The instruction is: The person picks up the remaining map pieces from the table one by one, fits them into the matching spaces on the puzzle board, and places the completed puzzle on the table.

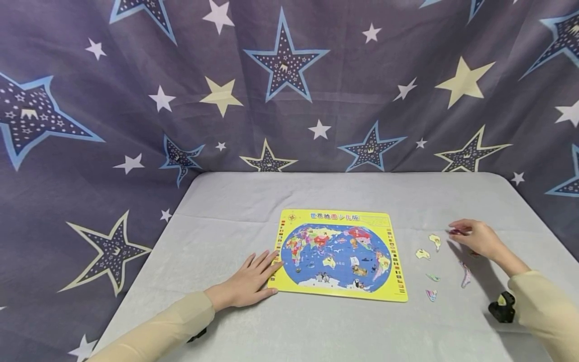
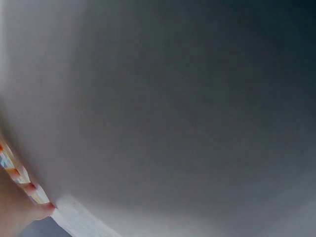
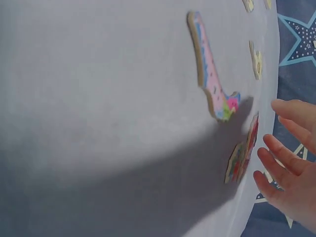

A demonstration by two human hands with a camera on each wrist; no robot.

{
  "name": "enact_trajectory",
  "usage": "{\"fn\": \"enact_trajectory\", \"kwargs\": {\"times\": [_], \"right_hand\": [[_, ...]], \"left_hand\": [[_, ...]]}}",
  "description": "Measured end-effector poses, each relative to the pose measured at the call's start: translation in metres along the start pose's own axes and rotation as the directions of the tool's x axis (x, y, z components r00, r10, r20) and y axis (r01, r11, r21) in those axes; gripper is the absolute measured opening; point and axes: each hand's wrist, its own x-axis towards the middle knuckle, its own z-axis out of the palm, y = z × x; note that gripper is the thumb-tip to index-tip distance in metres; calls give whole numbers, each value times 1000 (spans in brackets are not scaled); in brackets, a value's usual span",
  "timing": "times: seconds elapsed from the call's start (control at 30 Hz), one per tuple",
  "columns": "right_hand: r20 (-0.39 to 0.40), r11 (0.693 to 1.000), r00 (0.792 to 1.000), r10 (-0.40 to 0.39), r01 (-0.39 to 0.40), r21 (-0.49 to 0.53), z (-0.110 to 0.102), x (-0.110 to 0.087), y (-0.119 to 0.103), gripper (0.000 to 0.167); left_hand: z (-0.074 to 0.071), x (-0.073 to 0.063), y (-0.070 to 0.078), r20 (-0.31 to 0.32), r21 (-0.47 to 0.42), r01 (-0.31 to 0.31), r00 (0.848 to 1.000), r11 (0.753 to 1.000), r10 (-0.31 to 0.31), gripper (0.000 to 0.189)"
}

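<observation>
A yellow-bordered world map puzzle board (image 1: 334, 296) lies flat on the table. My left hand (image 1: 249, 281) rests on the table at the board's left side, its fingers spread and the fingertips on the border; the left wrist view catches only part of that hand (image 2: 22, 210) at its edge. Right of the loose pieces, my right hand (image 1: 481, 240) hovers low over a dark red puzzle piece (image 1: 457, 232). In the right wrist view the fingers are apart and slightly bent, close to the red piece (image 3: 252, 136), which overlaps a greenish piece (image 3: 234, 164).
Between board and right hand lie a yellow piece (image 1: 435, 241), another yellow piece (image 1: 422, 254), a small green piece (image 1: 432, 277), a striped triangular piece (image 1: 431, 295) and a long pink piece (image 1: 466, 274). A star-patterned curtain (image 1: 316, 146) hangs behind the grey-covered table (image 1: 235, 201).
</observation>
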Motion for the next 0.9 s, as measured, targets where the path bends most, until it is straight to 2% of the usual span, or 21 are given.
{"fn": "enact_trajectory", "kwargs": {"times": [0.5, 0.7, 0.9], "right_hand": [[5, 997, 997, 79, -79, -14, 0, 0, 17, 37], [57, 993, 992, 116, -116, -6, -1, 1, 20, 43], [102, 993, 988, 120, -120, 2, -2, 2, 23, 46]], "left_hand": [[0, 0, 0, 12, 6, 4, 1000, 1000, -4, 66], [1, 0, 0, 4, 5, 5, 1000, 1000, -5, 66], [0, 0, 0, -4, 7, 1, 1000, 1000, -1, 65]]}}
